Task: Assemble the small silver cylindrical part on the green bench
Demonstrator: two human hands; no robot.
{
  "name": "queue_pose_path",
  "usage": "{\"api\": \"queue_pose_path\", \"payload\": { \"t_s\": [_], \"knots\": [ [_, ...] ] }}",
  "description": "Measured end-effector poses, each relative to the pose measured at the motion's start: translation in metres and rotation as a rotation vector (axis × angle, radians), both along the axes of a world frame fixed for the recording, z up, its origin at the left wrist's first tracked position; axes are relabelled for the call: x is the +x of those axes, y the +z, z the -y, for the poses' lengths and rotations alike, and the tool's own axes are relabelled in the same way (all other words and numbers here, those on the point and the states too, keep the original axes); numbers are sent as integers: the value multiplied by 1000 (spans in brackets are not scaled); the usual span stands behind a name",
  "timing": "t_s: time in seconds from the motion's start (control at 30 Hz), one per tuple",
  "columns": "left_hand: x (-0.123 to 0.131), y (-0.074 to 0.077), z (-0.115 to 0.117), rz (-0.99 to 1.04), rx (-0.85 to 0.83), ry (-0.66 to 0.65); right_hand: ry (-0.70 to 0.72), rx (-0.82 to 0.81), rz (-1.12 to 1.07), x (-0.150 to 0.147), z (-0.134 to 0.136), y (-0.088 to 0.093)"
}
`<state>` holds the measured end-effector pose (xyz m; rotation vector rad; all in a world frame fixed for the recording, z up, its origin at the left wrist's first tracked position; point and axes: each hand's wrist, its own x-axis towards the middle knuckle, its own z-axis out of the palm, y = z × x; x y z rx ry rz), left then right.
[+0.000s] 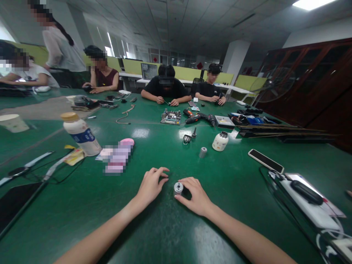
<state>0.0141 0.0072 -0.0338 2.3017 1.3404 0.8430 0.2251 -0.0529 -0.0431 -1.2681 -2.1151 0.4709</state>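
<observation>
My right hand [194, 195] rests on the green table [154, 227] with thumb and fingers curled round a small silver metal cylinder [178, 188] that stands upright. My left hand [151, 184] lies just left of it, fingers bent and pinched together over the tabletop; I cannot make out anything in them. Farther off stand a second small metal cylinder [202, 152] and a white round jar with a metal top [220, 141].
A white bottle with a yellow cap [80, 133] stands at left, a phone [265, 161] and cabled devices [308, 198] at right. A circuit board [171, 117] and tools [200, 118] lie mid-table. Several people sit or stand along the far side.
</observation>
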Motion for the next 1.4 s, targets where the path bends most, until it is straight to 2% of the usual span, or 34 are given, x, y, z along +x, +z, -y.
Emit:
{"api": "queue_pose_path", "payload": {
  "t_s": [0.23,0.43,0.53,0.83,1.07,1.4],
  "knots": [
    [1,3,2,10,-10,-2,-1,0,-5,0,0,-1],
    [12,27,20,212,44,-82,8,16,9,0,0,0],
    [17,34,29,241,48,-123,8,17,2,0,0,-1],
    [20,28,34,210,14,-165,9,19,-18,-1,1,-1],
    [21,27,34,199,28,-157,12,18,-20,0,0,0],
    [21,25,34,157,44,-214,17,33,-24,0,-1,-3]
  ]
}}
